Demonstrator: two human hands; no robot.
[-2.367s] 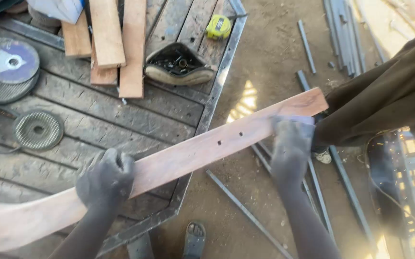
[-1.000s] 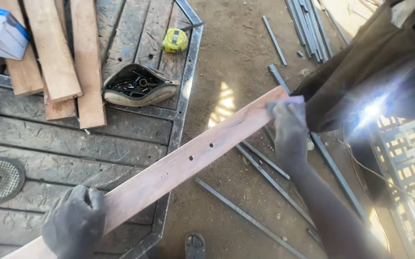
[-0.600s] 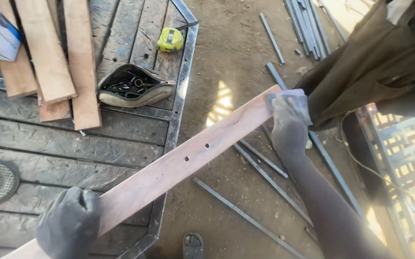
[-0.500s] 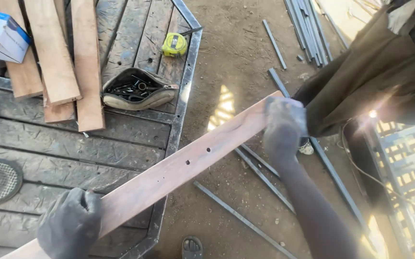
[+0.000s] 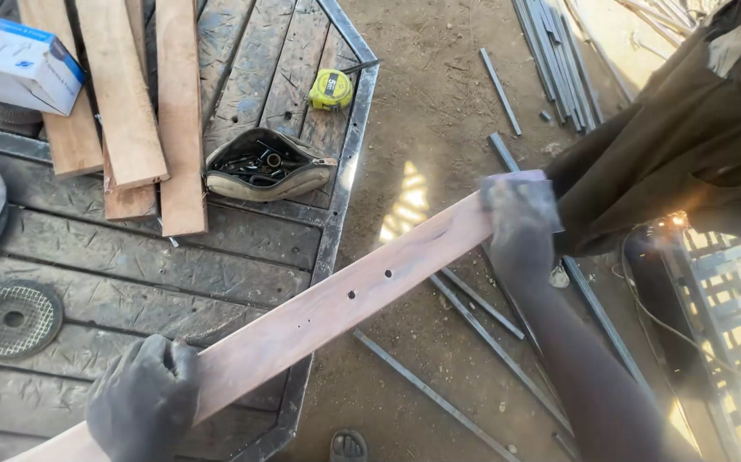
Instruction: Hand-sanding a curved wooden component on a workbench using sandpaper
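Both hands are in dark, grimy gloves and both are clamped on the same long wooden plank (image 5: 336, 308). The right hand (image 5: 520, 222) has its fingers curled over the far end of the board, wrapped right round the tip so the end grain is mostly hidden. The left hand (image 5: 144, 402) grips the near stretch, fingers closed over the top edge, thumb side tucked against the face. So neither hand is loose, both are properly grasping.

The plank runs diagonally, low at the bottom left and rising to the upper right, held in the air over the edge of a metal-framed work table (image 5: 336, 222) with weathered slats. A few small drilled holes show about halfway along it.

On the table: a stack of shorter boards (image 5: 144, 103) at the top left, a blue and white cardboard box (image 5: 15, 60) lying on them, an open dark pouch (image 5: 268, 167) stuffed with small metal bits, and a yellow tape measure (image 5: 330, 90) just beyond the pouch near the table's rim. Grinding discs (image 5: 11, 318) sit at the left edge.

Off the table it's bare dirt floor with thin steel rods (image 5: 482, 334) scattered under the plank and a bundle more at the top. Another person in dark clothing (image 5: 687, 145) is crouched at the right, with a bright welding spark (image 5: 674, 222) beside a metal grille (image 5: 730, 299).
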